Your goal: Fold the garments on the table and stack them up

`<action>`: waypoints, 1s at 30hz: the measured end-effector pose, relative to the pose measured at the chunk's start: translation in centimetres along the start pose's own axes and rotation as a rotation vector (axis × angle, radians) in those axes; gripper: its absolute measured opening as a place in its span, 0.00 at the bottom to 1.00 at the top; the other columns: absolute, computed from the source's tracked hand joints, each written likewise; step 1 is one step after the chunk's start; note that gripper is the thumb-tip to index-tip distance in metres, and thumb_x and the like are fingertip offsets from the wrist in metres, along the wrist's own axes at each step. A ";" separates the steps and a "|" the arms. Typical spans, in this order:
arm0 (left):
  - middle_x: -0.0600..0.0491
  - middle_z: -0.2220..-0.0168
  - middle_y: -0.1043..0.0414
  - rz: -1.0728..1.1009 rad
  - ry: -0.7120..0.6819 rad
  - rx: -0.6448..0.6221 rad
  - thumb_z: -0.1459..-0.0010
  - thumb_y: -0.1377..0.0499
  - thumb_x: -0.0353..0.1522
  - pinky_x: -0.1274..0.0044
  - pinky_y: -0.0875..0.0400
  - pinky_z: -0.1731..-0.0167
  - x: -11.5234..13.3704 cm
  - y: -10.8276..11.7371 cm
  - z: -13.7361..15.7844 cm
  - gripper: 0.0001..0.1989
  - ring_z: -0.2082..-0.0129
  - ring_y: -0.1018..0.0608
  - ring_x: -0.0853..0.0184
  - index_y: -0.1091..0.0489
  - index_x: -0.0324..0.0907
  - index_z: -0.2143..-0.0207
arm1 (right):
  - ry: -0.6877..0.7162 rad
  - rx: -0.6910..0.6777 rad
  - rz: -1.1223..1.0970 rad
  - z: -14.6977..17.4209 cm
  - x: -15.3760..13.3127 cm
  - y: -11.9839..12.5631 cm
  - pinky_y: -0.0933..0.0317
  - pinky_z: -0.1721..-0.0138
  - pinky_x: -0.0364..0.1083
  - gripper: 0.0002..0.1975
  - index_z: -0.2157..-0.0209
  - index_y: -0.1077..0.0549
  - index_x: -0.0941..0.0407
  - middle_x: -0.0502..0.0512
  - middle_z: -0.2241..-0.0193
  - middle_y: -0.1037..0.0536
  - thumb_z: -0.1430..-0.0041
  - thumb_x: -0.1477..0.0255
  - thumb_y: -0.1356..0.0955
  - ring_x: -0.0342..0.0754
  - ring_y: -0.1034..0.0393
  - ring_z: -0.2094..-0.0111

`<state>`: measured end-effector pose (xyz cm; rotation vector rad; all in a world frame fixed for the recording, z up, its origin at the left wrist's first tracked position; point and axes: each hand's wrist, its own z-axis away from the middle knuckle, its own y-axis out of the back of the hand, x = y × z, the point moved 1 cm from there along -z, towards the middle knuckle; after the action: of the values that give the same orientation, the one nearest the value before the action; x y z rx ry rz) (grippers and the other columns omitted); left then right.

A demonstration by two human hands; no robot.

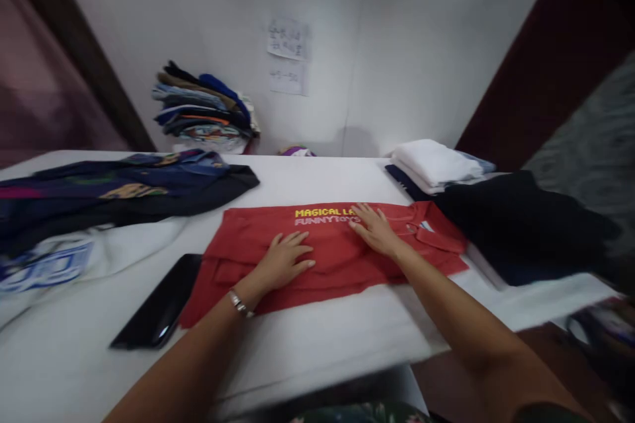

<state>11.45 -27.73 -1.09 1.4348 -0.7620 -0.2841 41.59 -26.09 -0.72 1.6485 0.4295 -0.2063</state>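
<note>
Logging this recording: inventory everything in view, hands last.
Table: one, white, centre
Shirt: one, red, centre
Flat object: one, black, left of shirt
Dark garments: uncountable, navy, black, left
Printed garment: one, white, left
Clothes stack: one, multicoloured, far left
Folded pile: one, white over navy, far right
Draped clothing: uncountable, black, right
Small item: one, purple/white, table's far edge
Upright panel: one, maroon, right
Papers: two, white, wall
Bracelet: one, silver, left wrist
Left hand: one, on shirt
Right hand: one, on shirt
</note>
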 end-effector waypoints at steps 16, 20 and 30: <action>0.45 0.45 0.29 -0.038 0.376 0.278 0.36 0.51 0.39 0.66 0.42 0.41 -3.4 4.2 1.9 0.19 0.41 0.32 0.58 0.25 0.40 0.54 | 0.218 0.011 0.147 1.4 -1.8 -5.8 0.53 0.37 0.59 0.27 0.38 0.38 0.52 0.58 0.36 0.39 0.35 0.58 0.44 0.53 0.47 0.35; 0.41 0.43 0.32 -0.016 0.741 0.318 0.38 0.48 0.40 0.65 0.39 0.44 -7.5 5.8 2.2 0.20 0.41 0.32 0.54 0.30 0.39 0.48 | 0.221 0.012 0.153 1.4 -1.9 -5.9 0.53 0.37 0.59 0.26 0.39 0.36 0.52 0.60 0.37 0.38 0.34 0.60 0.45 0.54 0.46 0.36; 0.41 0.49 0.25 0.236 1.008 0.185 0.54 0.34 0.44 0.71 0.31 0.55 -12.8 6.2 0.3 0.26 0.47 0.26 0.51 0.28 0.41 0.54 | 0.208 -0.022 0.136 1.6 -2.8 -5.3 0.55 0.37 0.59 0.25 0.39 0.36 0.55 0.61 0.36 0.39 0.33 0.61 0.44 0.53 0.46 0.35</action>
<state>0.17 -19.32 1.01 1.4107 -0.1108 0.6758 37.16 -27.69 -4.70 1.6769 0.4723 0.0719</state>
